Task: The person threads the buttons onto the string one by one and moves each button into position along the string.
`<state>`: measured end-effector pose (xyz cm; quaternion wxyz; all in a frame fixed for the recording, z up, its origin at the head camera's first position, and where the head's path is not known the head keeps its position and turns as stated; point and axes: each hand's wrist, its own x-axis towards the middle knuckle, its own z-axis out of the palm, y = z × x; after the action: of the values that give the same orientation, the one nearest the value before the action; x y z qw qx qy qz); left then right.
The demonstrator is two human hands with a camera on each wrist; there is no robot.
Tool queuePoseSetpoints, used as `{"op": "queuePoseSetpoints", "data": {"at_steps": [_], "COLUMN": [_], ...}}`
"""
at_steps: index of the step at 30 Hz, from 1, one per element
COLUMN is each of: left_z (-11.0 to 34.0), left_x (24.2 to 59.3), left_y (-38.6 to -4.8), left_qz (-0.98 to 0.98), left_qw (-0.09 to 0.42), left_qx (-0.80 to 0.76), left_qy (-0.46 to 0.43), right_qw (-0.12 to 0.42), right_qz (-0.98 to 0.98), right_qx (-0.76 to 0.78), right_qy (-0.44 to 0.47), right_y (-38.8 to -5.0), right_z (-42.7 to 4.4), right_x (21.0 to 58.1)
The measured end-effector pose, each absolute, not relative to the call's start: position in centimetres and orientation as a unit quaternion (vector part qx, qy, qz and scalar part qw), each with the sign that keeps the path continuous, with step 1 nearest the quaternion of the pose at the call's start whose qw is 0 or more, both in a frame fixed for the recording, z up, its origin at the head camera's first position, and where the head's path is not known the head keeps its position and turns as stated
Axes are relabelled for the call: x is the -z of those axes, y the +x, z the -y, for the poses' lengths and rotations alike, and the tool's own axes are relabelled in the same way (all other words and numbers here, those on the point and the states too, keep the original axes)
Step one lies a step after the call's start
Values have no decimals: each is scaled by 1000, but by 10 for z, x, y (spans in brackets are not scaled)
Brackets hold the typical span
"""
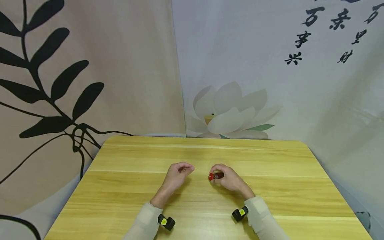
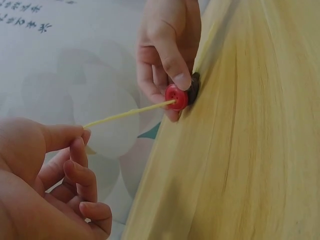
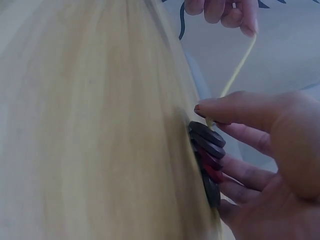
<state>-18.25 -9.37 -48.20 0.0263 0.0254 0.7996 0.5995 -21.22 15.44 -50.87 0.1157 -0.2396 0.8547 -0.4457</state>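
Note:
My left hand (image 1: 177, 175) pinches the end of a thin yellow string (image 2: 127, 113) between thumb and forefinger. The string runs taut to a round red button (image 2: 176, 96) and passes through one of its holes. Thumb and fingers of my right hand (image 1: 229, 178) hold that red button on edge, just above the tabletop. Behind it, several dark buttons (image 3: 207, 135) and another red button (image 3: 214, 174) sit in a row on the string, beside the right fingers. Part of the row is hidden by the hand in the head view.
Both hands are over the middle of a wood-grain table (image 1: 192, 213). A loose tail of string (image 1: 247, 183) shows beyond the right wrist. Printed curtains (image 1: 138, 66) hang behind the table. Each wrist wears a small black camera (image 1: 166, 222).

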Motion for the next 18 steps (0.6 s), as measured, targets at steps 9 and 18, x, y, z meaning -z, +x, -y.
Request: {"op": "queuePoseSetpoints", "data": {"at_steps": [9,18], "left_z": [102,112], "left_x": [488,500], "left_y": [-185,-189], "left_qz": [-812,-812], "left_qw": [57,95], "left_qx": [-581,-576], "left_qy": [23,16], "right_qw": [106,97], "right_qz": [-851,-858], "right_qx": [453,442], "right_qy": [-242,-243], "right_y": [-212,-212], "right_z": [-154,-155], "right_x": [509,510]}}
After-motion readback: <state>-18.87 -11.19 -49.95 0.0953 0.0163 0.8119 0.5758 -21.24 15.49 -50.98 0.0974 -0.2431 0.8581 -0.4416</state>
